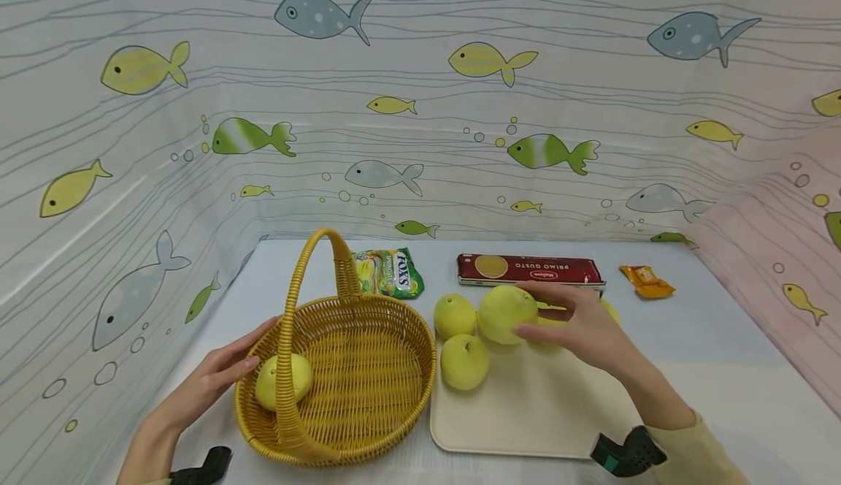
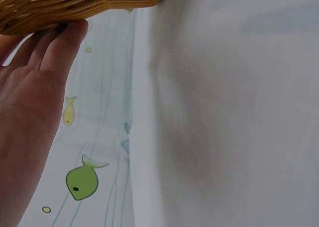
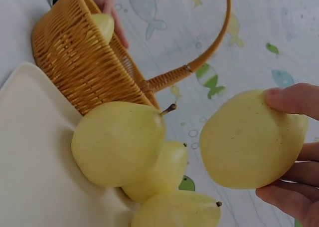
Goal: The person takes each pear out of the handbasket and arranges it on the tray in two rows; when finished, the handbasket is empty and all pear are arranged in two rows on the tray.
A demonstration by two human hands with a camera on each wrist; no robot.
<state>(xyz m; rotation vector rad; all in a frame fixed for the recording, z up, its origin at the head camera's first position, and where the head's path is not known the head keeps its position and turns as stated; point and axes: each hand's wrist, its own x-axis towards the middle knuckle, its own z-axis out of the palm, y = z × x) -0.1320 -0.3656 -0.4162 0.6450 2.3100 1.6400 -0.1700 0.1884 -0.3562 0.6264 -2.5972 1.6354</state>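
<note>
In the head view, my right hand (image 1: 578, 321) holds a yellow pear (image 1: 506, 314) between thumb and fingers. The right wrist view shows this pear (image 3: 251, 139) raised off the tray. Beneath and beside it, several more pears (image 1: 465, 362) sit along the far and left part of a cream tray (image 1: 519, 419); some are partly hidden by my right hand. A wicker basket (image 1: 368, 397) with a tall arched handle stands left of the tray. One pear (image 1: 298, 377) lies inside at its left. My left hand (image 1: 213, 379) grips the basket's left rim.
Behind the basket lies a green Fox's candy bag (image 1: 401, 273). A dark red Primo Gusto box (image 1: 532, 269) is behind the tray, with a small orange packet (image 1: 647, 282) to its right. Fish-patterned sheeting (image 1: 394, 142) surrounds the white table (image 1: 716, 331).
</note>
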